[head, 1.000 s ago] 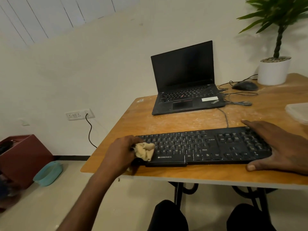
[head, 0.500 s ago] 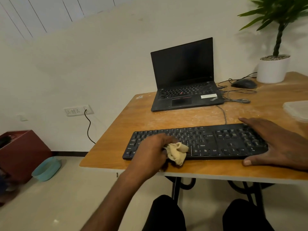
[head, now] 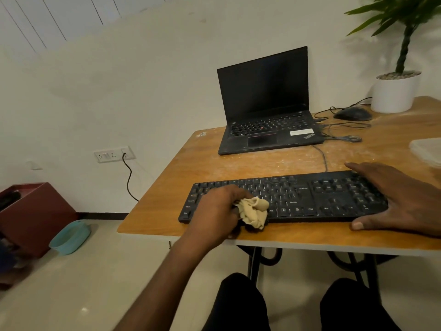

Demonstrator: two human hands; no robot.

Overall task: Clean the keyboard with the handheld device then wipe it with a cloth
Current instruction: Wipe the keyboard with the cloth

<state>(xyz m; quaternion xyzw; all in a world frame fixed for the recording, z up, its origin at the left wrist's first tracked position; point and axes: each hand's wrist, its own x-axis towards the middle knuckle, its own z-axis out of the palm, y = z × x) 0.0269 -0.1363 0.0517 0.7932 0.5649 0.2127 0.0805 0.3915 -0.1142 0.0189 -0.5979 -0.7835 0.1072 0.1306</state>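
Box (head: 35, 211): dark red, on the floor at far left; contents dark and hard to make out, left side cut off by the frame edge
Dish (head: 70, 237): teal, shallow, on the floor just beside the box
Wall socket (head: 114, 154): white plate low on the wall, one black cord plugged in and hanging down behind the table edge
Table (head: 214, 161): wooden top, pale scuffs across the surface; dark metal legs partly hidden by the person's knees
Left hand (head: 216, 212): forearm reaches up from bottom centre; back of hand upward, fingers curled round the cloth and pressing it on the left half of the keyboard; fingertips hidden under the hand
Cloth (head: 254, 212): beige, crumpled, bunched in the left hand's grip, lying on the keyboard's lower key rows and overhanging its near edge
Keyboard (head: 298, 199): black, full-size, flat on the table near the front edge; left keys partly covered by hand and cloth, right end under the other hand; key legends mostly too small to read
Laptop (head: 267, 103): black, lid open, screen dark, behind the keyboard
Mouse (head: 352, 113): dark, beside tangled cables, right of the laptop
Right hand (head: 401, 201): flat, palm down, fingers straight and spread over the number pad end, thumb on the table at the near edge; grasps nothing; wrist cut off by the frame
Plant pot (head: 393, 93): white, at the far right corner; foliage cut off at the top
Pale object (head: 427, 150): at right edge, cut off, unidentifiable
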